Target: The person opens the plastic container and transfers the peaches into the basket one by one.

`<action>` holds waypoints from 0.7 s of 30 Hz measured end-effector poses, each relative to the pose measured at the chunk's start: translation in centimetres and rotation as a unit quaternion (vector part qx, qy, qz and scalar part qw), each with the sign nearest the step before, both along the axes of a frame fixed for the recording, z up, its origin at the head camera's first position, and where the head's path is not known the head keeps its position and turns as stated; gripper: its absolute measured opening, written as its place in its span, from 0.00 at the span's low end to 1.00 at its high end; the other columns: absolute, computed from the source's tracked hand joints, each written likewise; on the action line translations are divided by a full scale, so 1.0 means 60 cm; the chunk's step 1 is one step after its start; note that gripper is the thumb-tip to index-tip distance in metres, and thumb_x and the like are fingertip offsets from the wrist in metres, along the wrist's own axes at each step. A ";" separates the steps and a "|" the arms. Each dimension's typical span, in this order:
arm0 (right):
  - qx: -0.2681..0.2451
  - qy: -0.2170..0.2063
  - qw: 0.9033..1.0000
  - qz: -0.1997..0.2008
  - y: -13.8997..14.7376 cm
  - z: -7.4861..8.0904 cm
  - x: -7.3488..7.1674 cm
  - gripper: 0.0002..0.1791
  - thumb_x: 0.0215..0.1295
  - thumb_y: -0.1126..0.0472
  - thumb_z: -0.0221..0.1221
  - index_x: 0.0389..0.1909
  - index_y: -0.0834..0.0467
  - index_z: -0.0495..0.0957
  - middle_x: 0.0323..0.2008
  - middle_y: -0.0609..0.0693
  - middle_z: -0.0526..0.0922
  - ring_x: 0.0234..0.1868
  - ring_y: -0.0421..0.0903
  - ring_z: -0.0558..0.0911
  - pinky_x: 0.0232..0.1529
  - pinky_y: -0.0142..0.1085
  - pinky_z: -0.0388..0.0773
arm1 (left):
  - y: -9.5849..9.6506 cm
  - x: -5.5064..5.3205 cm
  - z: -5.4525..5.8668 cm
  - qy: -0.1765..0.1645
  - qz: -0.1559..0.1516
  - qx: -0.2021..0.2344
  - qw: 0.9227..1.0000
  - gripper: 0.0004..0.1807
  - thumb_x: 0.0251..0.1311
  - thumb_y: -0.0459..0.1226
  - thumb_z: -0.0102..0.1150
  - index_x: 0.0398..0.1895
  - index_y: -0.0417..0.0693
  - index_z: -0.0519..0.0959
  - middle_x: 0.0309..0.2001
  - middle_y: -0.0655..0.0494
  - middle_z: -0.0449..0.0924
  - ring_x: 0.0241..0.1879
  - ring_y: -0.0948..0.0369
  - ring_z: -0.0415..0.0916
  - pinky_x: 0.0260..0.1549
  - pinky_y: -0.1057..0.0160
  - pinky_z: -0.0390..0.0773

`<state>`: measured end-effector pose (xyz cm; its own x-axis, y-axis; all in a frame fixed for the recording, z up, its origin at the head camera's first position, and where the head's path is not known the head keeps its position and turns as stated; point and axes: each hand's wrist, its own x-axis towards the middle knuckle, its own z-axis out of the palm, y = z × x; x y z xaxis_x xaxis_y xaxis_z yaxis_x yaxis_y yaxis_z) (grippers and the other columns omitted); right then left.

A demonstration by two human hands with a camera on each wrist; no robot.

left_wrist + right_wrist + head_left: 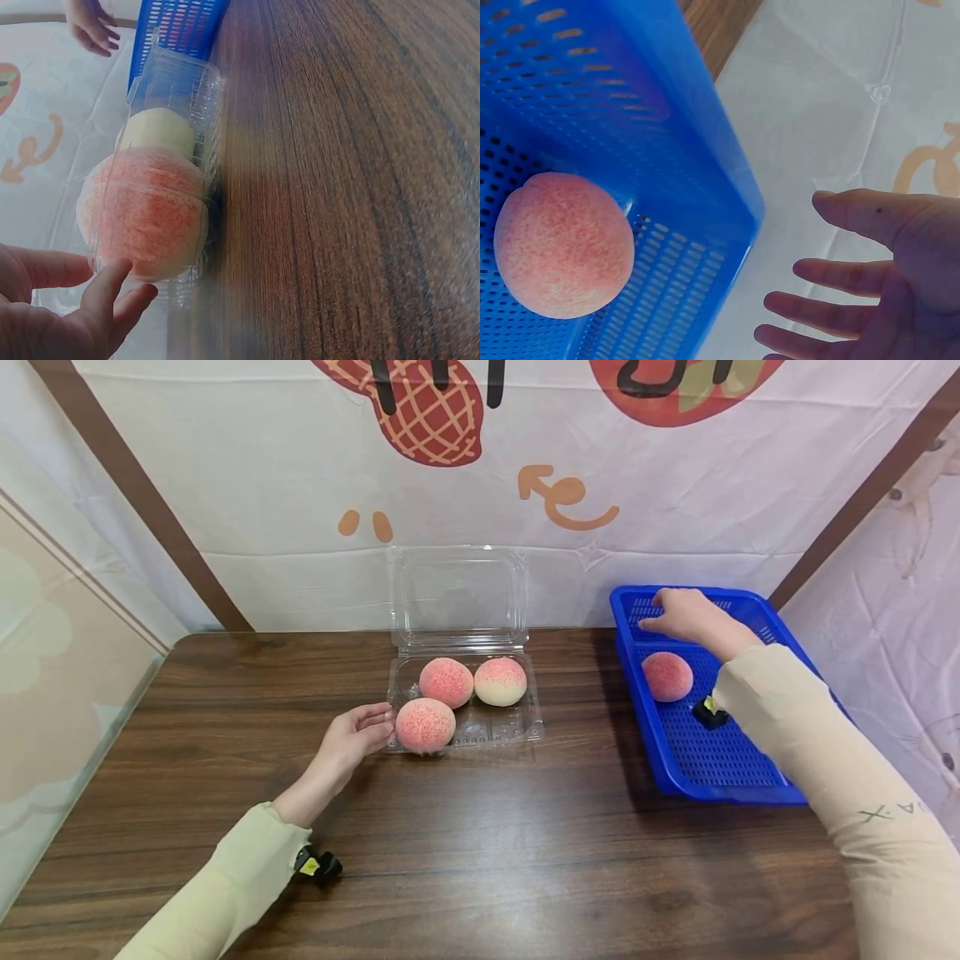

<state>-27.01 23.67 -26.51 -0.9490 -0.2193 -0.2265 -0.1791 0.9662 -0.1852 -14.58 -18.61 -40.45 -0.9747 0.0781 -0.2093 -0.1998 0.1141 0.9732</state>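
Observation:
A clear plastic clamshell box [480,733] stands with its lid raised. Inside it are a pink peach [446,683], a pink-and-cream peach [501,682] and, at the front left, a speckled peach [425,725]. My left hand [352,739] is at the box's left side, fingertips against or just by its wall, beside the speckled peach. My right hand [693,614] hovers over the far part of a blue plastic basket [636,718]. In the right wrist view its fingers are spread with nothing between them. Another peach [564,245] lies in the basket, apart from that hand.
The brown wooden table [480,860] runs under the box and the basket. A printed white cloth [285,510] hangs along the back. Black wrist cameras are strapped under both sleeves, the right one [709,713] above the basket.

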 end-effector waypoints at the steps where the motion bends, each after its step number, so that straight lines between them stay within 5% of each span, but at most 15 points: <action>1: 0.000 0.000 1.000 0.002 -0.003 0.002 0.000 0.31 0.65 0.53 0.51 0.57 0.75 0.62 0.54 0.75 0.67 0.55 0.68 0.66 0.55 0.59 0.63 | 0.000 0.000 0.000 0.000 0.000 0.000 1.000 0.23 0.64 0.27 0.43 0.61 0.24 0.57 0.57 0.29 0.63 0.39 0.73 0.74 0.43 0.72 0.75; 14: 0.013 0.010 1.000 0.023 -0.035 0.008 -0.002 0.29 0.63 0.55 0.53 0.56 0.75 0.63 0.53 0.73 0.69 0.55 0.66 0.67 0.57 0.56 0.63 | 0.002 0.001 0.003 -0.002 0.003 0.004 1.000 0.25 0.64 0.28 0.44 0.62 0.24 0.56 0.58 0.29 0.63 0.40 0.72 0.73 0.44 0.72 0.75; 21: 0.015 0.019 0.999 0.040 -0.053 0.013 0.007 0.29 0.62 0.55 0.53 0.55 0.74 0.65 0.52 0.73 0.70 0.54 0.65 0.68 0.56 0.55 0.64 | -0.002 0.004 -0.002 0.028 -0.007 0.034 0.999 0.26 0.62 0.30 0.50 0.59 0.21 0.58 0.53 0.31 0.69 0.40 0.69 0.75 0.41 0.72 0.76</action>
<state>-26.60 20.46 -25.74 -0.9368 -0.2888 -0.1976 -0.2628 0.9535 -0.1477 -14.35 -18.72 -40.58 -0.9836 0.1046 -0.1471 -0.1427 0.0490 0.9886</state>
